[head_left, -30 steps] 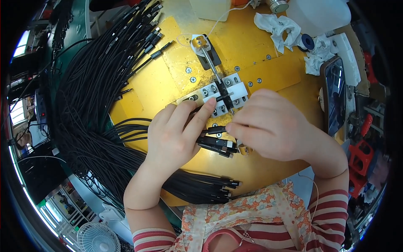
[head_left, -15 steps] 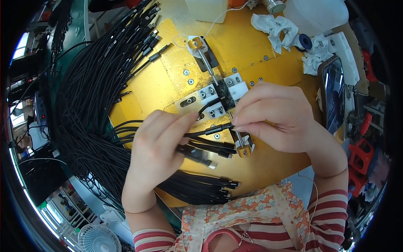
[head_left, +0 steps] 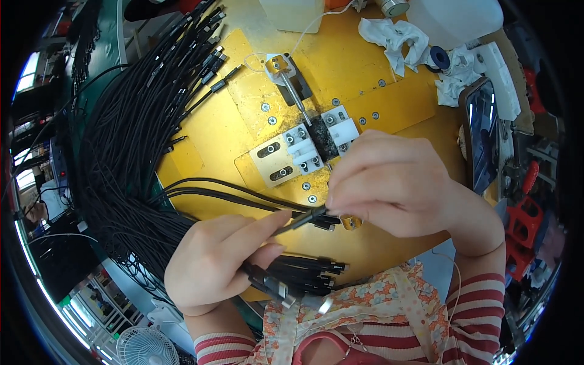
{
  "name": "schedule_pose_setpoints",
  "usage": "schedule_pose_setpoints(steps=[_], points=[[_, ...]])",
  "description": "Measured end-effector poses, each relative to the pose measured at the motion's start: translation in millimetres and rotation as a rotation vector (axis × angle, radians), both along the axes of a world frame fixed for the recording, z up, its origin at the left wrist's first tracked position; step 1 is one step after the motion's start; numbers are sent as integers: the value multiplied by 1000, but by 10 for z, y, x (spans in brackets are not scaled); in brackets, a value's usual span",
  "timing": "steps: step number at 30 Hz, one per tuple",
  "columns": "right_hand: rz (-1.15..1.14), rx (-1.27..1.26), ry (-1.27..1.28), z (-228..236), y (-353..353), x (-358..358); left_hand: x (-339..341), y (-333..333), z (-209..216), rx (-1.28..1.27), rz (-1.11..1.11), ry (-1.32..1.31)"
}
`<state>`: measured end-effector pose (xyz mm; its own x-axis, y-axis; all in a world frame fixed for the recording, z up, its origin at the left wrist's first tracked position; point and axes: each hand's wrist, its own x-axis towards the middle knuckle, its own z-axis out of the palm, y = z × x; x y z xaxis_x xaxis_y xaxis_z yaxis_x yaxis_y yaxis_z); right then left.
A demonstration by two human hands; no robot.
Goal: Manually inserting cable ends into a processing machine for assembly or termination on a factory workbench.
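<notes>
My right hand (head_left: 392, 182) pinches the end of a black cable (head_left: 302, 220) between thumb and fingertips. Its other stretch runs to my left hand (head_left: 207, 261), which is closed around it. Below the left palm, more cable ends with metal plugs (head_left: 274, 289) stick out, blurred by motion. Just beyond my hands sits a metal fixture (head_left: 267, 164) with white blocks, screws and a dark gap in the middle. A thin metal rod (head_left: 296, 97) points at that gap from the far side. My right fingers hide part of the near rod.
A thick bundle of black cables (head_left: 134, 121) covers the left side. More cable ends (head_left: 313, 267) lie near my apron. At the far right are crumpled tissues (head_left: 395, 42), a blue spool (head_left: 439, 58) and a phone (head_left: 480, 134). A pale container (head_left: 292, 15) stands at the back.
Both hands have moved toward me, the left one also leftward. The black cable that lay across the fixture's left white block is off it. The plugs under my left hand have swung nearer my apron.
</notes>
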<state>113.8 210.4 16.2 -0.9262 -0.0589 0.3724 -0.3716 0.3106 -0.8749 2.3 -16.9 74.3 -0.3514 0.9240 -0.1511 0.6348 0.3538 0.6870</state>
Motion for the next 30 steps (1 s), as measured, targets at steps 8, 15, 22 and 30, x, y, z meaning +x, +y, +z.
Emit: schedule_pose_setpoints(steps=[8, 15, 22, 30], points=[[-247, 121, -126, -214, 33, -101, 27, 192, -433, 37, -37, 545], [-292, 251, -89, -246, 4, -103, -8, 205, -564, 50, -80, 684], [-301, 677, 128, -194, -30, -17, -19, 226, -576, 25, -98, 702], [-4, 345, 167, -176, -193, 42, -11, 231, -577, 46, -72, 632]])
